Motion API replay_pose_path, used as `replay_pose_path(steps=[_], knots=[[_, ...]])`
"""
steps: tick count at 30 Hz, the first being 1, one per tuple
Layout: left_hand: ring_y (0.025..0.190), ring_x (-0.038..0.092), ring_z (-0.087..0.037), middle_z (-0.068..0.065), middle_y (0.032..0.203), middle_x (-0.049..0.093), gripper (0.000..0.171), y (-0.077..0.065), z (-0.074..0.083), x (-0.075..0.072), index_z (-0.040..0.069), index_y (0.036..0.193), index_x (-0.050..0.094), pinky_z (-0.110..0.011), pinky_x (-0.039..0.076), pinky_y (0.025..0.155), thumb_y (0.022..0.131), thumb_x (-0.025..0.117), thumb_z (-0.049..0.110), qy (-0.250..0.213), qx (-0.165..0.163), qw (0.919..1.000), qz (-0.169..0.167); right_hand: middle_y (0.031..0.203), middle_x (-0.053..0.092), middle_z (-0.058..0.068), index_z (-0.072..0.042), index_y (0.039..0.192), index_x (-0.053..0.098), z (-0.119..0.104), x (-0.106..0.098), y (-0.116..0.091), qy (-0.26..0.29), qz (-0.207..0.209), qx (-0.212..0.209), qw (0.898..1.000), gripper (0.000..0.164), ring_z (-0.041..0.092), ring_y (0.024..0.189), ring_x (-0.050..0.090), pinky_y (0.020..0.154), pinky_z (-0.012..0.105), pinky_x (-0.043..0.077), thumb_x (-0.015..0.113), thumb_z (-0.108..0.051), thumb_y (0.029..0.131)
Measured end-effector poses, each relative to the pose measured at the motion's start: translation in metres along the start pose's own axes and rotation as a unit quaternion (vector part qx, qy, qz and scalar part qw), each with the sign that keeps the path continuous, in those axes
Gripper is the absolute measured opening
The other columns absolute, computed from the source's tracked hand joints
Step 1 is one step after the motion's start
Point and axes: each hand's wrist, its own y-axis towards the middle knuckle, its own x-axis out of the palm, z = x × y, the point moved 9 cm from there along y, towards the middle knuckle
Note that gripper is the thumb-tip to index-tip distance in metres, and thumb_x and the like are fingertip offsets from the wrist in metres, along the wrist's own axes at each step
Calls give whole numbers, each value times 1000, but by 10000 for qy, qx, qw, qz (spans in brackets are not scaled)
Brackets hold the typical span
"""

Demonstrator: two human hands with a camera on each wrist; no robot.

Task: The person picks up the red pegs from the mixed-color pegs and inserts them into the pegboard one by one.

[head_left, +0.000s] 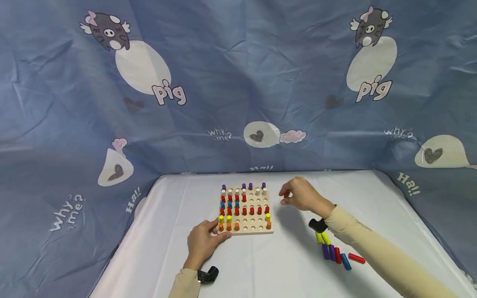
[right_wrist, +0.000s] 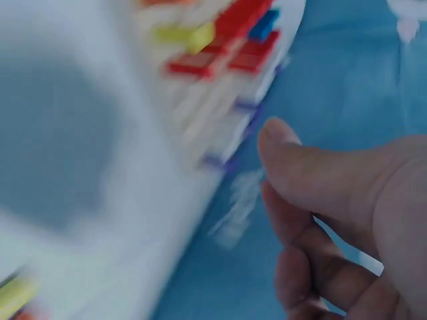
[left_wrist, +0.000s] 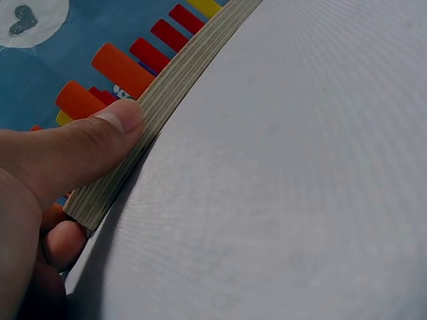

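Note:
A square wooden pegboard (head_left: 257, 229) lies on the white table, with rows of orange, yellow, red, blue, white and purple pegs standing in some of its holes. My left hand (head_left: 203, 241) grips the board's near left corner. In the left wrist view the thumb (left_wrist: 120, 117) presses on the edge beside an orange peg (left_wrist: 123, 70), and the other fingers are partly hidden at the side. Off the board's right side, my right hand (head_left: 302, 194) is above the table, its fingers loosely bent. Nothing shows between its thumb (right_wrist: 287, 147) and fingers in the right wrist view, which is blurred.
Loose pegs lie on the table below the right forearm: yellow pegs (head_left: 326, 238), purple pegs (head_left: 326, 251), a blue peg (head_left: 345, 261) and red pegs, one red peg (head_left: 356, 258) lying apart. A blue printed cloth (head_left: 238, 82) hangs behind and beside the table.

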Motion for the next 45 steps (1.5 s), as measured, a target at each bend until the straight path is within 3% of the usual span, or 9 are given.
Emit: replay_pose_path(steps=[4,8,12,15,23,30,39,45], knots=[[57,37,-6,11,69,53,75,1,0,-2,10,126,79,-25,29,56,68,96,56,10,44,9999,146,81,75,-4,-9,90,82,55,-11,-50,304,-357,782,9958,12,8,74,64,71,31,51,90,-7,82],[58,37,-7,10,68,52,76,1,-1,-1,10,126,79,-26,29,56,68,96,55,-12,17,9999,138,83,73,-4,-6,95,81,94,-10,-106,625,-790,1592,9821,14,8,71,57,63,25,47,89,-11,84],[58,37,-7,10,69,52,76,1,-1,3,11,127,78,-26,29,57,69,96,56,17,-31,10000,15,82,70,-8,-7,98,80,107,-9,-155,709,-989,1944,9734,20,5,71,54,61,25,45,91,-17,84],[58,37,-7,10,69,53,75,1,0,2,10,127,78,-26,29,56,69,96,55,2,-23,10000,17,84,70,-11,-9,103,81,103,-12,-176,562,-797,1901,9769,25,5,75,55,66,25,45,91,-21,83],[58,38,-8,8,69,56,76,1,2,-4,8,126,78,-26,29,56,67,98,52,1,48,9999,140,89,72,-14,-14,110,83,81,6,-200,196,-313,1959,9799,40,9,83,53,70,27,42,94,-35,78],[57,40,-7,9,69,57,76,1,2,0,8,126,78,-26,30,55,67,98,52,-71,30,9999,95,83,70,-20,-19,103,83,77,27,-213,40,-184,2053,9785,33,5,77,47,68,24,39,94,-36,78],[59,40,-8,8,70,57,75,1,1,0,8,126,78,-26,30,56,68,98,51,-47,5,9999,122,86,67,-16,-18,100,81,81,31,-211,5,-248,2343,9718,32,8,80,46,69,26,39,93,-39,79],[58,39,-8,8,69,56,75,0,1,1,8,126,78,-26,29,56,68,98,51,-60,21,9999,94,86,62,-12,-22,93,71,81,26,-216,75,221,2473,9687,33,8,84,47,69,27,42,96,-35,75]])
